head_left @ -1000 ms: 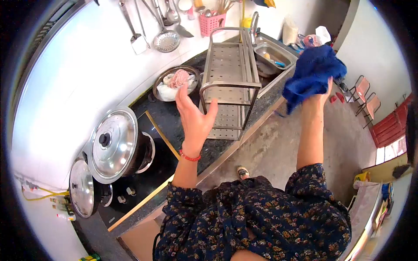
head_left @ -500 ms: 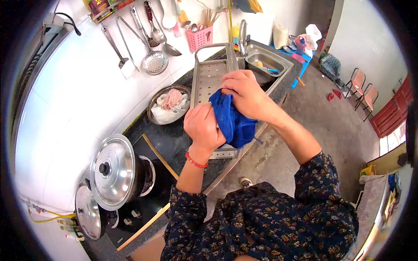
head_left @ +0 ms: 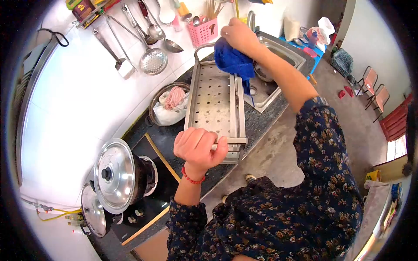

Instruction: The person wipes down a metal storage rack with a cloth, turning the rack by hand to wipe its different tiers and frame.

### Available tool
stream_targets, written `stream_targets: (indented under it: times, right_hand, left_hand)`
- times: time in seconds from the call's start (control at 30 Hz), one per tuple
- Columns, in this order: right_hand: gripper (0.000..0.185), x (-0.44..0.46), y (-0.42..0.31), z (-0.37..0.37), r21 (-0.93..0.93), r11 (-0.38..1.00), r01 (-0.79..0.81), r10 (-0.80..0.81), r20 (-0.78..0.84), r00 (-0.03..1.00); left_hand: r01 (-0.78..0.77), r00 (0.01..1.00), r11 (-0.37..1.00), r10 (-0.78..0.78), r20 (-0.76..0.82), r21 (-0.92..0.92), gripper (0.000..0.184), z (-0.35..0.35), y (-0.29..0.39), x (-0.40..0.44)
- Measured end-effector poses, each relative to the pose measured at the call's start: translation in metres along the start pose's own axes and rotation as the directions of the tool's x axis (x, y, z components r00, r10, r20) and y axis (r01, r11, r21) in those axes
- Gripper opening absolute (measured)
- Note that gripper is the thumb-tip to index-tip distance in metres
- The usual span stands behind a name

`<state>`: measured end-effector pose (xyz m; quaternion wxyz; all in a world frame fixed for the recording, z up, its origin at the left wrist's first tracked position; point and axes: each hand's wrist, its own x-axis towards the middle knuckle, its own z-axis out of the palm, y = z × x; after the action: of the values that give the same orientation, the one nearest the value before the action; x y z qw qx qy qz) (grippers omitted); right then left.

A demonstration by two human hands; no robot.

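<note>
Currently, a wide bowl (head_left: 153,104) is standing just beside a metal rack (head_left: 212,102), holding a white bag (head_left: 170,116) with a pink bundle (head_left: 175,96) lying on it. Further back, a pink basket (head_left: 202,35) is holding chopsticks (head_left: 212,9) and spoons. On the black stove (head_left: 152,202), a larger pot (head_left: 140,176) and a smaller pot (head_left: 93,213) are sitting side by side, their metal lids hiding whatever is inside. A steel sink (head_left: 283,50) is showing beyond the rack, partly covered by the right forearm. Both hands are closed: the left hand (head_left: 200,148) is gripping the rack's near end rail, and the right hand (head_left: 240,38) is clutching a blue cloth (head_left: 234,60), which is draping over the rack's far end. The rack is resting on the dark, speckled tabletop (head_left: 266,124), near the white-tiled wall (head_left: 56,122). Below, a grey floor (head_left: 278,158) is stretching toward two chairs (head_left: 370,81), with red slippers (head_left: 345,92) lying near them.
</note>
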<state>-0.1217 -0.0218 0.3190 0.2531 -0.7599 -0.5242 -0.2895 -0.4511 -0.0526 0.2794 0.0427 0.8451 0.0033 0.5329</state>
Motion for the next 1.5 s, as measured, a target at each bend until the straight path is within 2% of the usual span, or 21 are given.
stream_targets:
  times: [0.17, 0.27, 0.33, 0.47, 0.6, 0.67, 0.73, 0.77, 0.8, 0.87, 0.9, 0.93, 1.0, 1.13, 1.17, 1.23, 1.27, 1.33, 1.37, 1.47, 1.5]
  right_hand:
    - [0.024, 0.003, 0.010, 0.004, 0.072, 0.997, 0.032, -0.034, 0.017, 0.999]
    - [0.029, -0.034, -0.003, -0.003, 0.558, 0.823, -0.106, 0.028, 0.147, 0.989]
    - [0.036, -0.076, -0.033, -0.017, 0.753, 0.657, -0.038, 0.040, 0.014, 0.999]
    - [0.037, -0.157, -0.115, -0.094, 0.616, 0.779, 0.116, -0.118, -0.038, 0.992]
    - [0.029, -0.205, -0.162, -0.118, 0.825, 0.553, 0.121, 0.085, -0.201, 0.976]
    - [0.015, -0.215, -0.160, -0.116, 0.682, 0.694, 0.230, 0.101, -0.409, 0.907]
    - [0.008, -0.220, -0.145, -0.116, 0.654, 0.754, 0.061, 0.282, -0.406, 0.869]
    - [0.009, -0.216, -0.131, -0.121, 0.749, 0.653, -0.114, 0.490, -0.303, 0.817]
    - [0.018, -0.206, -0.107, -0.123, 0.742, 0.659, -0.124, 0.580, -0.397, 0.711]
    - [0.015, -0.185, -0.058, -0.147, 0.262, 0.951, -0.167, 0.295, -0.590, 0.752]
    - [0.016, -0.170, -0.034, -0.165, -0.023, 0.986, -0.168, 0.118, -0.617, 0.778]
    - [0.020, -0.153, -0.012, -0.176, -0.308, 0.939, -0.152, -0.065, -0.593, 0.802]
    - [0.023, -0.115, 0.026, -0.181, -0.272, 0.961, -0.040, -0.112, -0.521, 0.846]
    - [0.027, -0.062, 0.045, -0.106, -0.381, 0.848, 0.368, -0.453, -0.162, 0.877]
    - [0.033, -0.071, 0.012, -0.101, 0.313, 0.948, 0.061, -0.068, 0.013, 0.998]
    - [0.047, -0.087, -0.025, -0.096, 0.595, 0.732, -0.332, 0.075, 0.415, 0.907]
    - [0.054, -0.086, -0.028, -0.093, 0.404, 0.887, -0.224, 0.026, 0.442, 0.897]
    - [0.054, -0.082, -0.028, -0.092, 0.293, 0.937, -0.190, 0.025, 0.486, 0.873]
    - [0.037, -0.076, -0.034, -0.106, 0.197, 0.968, -0.153, 0.017, 0.558, 0.830]
    - [0.041, -0.052, -0.032, -0.090, 0.064, 0.994, 0.083, -0.104, 0.709, 0.698]
    - [0.039, -0.048, -0.028, -0.073, 0.109, 0.993, 0.046, -0.107, 0.668, 0.736]
  left_hand:
    - [-0.013, 1.000, 0.997, 0.015, -0.021, 0.080, 0.019, 0.005, 0.002, 0.001]
    - [-0.004, 1.000, 0.990, 0.008, -0.029, 0.142, 0.029, 0.008, -0.004, -0.003]
    - [0.000, 1.000, 0.990, 0.004, -0.028, 0.139, 0.030, 0.008, -0.003, -0.001]
    - [0.021, 1.000, 0.989, -0.019, -0.013, 0.150, 0.032, 0.009, 0.000, 0.000]
    - [0.046, 0.998, 0.999, -0.045, -0.032, 0.017, 0.031, -0.004, -0.006, -0.001]
    - [0.068, 0.998, 0.996, -0.068, 0.017, -0.059, 0.028, -0.014, -0.016, -0.007]
    - [0.109, 0.994, 0.985, -0.107, 0.023, -0.134, 0.026, -0.027, -0.024, -0.009]
    - [0.117, 0.992, 0.978, -0.108, 0.058, -0.174, 0.022, -0.034, -0.038, -0.015]
    - [0.159, 0.985, 0.964, -0.141, 0.095, -0.215, 0.023, -0.042, -0.052, -0.018]
    - [0.257, 0.961, 0.921, -0.212, 0.178, -0.294, 0.024, -0.059, -0.071, -0.026]
    - [0.273, 0.952, 0.927, -0.223, 0.209, -0.257, 0.025, -0.066, -0.074, -0.024]
    - [0.288, 0.943, 0.931, -0.236, 0.236, -0.222, 0.025, -0.073, -0.073, -0.016]
    - [0.312, 0.927, 0.943, -0.277, 0.252, -0.112, 0.026, -0.083, -0.058, 0.003]
    - [0.352, 0.878, 0.926, -0.376, 0.297, 0.134, 0.022, -0.084, -0.004, 0.024]
    - [0.341, 0.869, 0.928, -0.371, 0.326, 0.149, 0.022, -0.075, 0.018, 0.027]
    - [0.227, 0.868, 0.920, -0.340, 0.362, 0.320, 0.026, -0.057, 0.037, 0.028]
    - [0.115, 0.873, 0.878, -0.312, 0.374, 0.464, 0.029, -0.049, 0.034, 0.024]
    - [0.014, 0.886, 0.831, -0.268, 0.378, 0.556, 0.037, -0.046, 0.027, 0.019]
    - [-0.019, 0.885, 0.823, -0.250, 0.394, 0.567, 0.039, -0.046, 0.025, 0.018]
    - [-0.094, 0.879, 0.795, -0.217, 0.425, 0.600, 0.042, -0.046, 0.020, 0.015]
    - [-0.103, 0.879, 0.793, -0.210, 0.428, 0.601, 0.042, -0.046, 0.018, 0.015]
